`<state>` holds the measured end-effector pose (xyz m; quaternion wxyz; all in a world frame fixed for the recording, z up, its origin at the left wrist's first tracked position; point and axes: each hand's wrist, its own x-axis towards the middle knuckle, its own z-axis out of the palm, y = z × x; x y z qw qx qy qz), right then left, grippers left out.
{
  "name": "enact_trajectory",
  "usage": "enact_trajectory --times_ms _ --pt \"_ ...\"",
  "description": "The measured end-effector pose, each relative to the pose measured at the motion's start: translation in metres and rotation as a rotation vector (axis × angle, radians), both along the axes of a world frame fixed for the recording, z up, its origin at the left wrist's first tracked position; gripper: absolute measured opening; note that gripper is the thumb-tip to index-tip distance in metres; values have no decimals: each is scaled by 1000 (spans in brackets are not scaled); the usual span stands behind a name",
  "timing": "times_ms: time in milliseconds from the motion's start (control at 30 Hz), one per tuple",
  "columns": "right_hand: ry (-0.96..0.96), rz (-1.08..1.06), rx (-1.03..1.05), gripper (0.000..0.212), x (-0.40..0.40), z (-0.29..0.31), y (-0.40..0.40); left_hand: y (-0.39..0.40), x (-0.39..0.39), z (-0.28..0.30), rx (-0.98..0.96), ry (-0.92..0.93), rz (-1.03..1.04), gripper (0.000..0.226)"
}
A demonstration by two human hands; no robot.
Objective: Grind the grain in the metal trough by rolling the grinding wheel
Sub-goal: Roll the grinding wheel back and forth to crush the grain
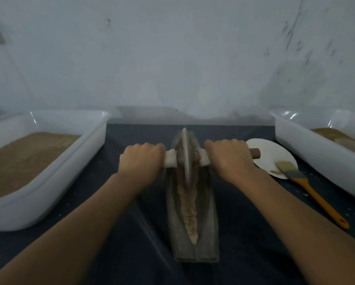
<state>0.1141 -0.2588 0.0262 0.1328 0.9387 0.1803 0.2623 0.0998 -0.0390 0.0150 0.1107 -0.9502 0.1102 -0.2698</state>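
Observation:
A long boat-shaped metal trough [210, 219] lies lengthwise on the dark table in front of me. A strip of pale crushed grain [190, 208] fills its groove. The thin grinding wheel [186, 155] stands upright in the far half of the trough, on a wooden axle [254, 153] with white padding beside the disc. My left hand [141, 161] grips the axle left of the wheel. My right hand [230, 158] grips it on the right side, and the axle's brown end sticks out past it.
A white plastic tub [55, 182] of brown grain sits at the left. Another white tub [316, 153] with grain stands at the right. Between trough and right tub lie a white paper plate [269, 153] and an orange-handled brush [308, 186]. A pale wall rises behind.

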Motion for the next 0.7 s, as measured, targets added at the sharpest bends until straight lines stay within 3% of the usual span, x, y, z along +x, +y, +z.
enact_trajectory --times_ms 167,267,333,567,700 --pt "73 93 -3 24 -53 2 -12 1 -49 10 28 125 -46 38" --pt "-13 199 44 52 -89 1 -24 1 -84 22 162 49 -161 57" --pt "-25 243 112 58 -99 1 -30 1 -95 33 180 11 -172 60" --pt "33 62 67 32 -43 -10 -16 -5 -41 9 114 22 -14 34" --pt "-27 46 43 36 -6 -6 -7 -2 -12 3 37 21 9 27"
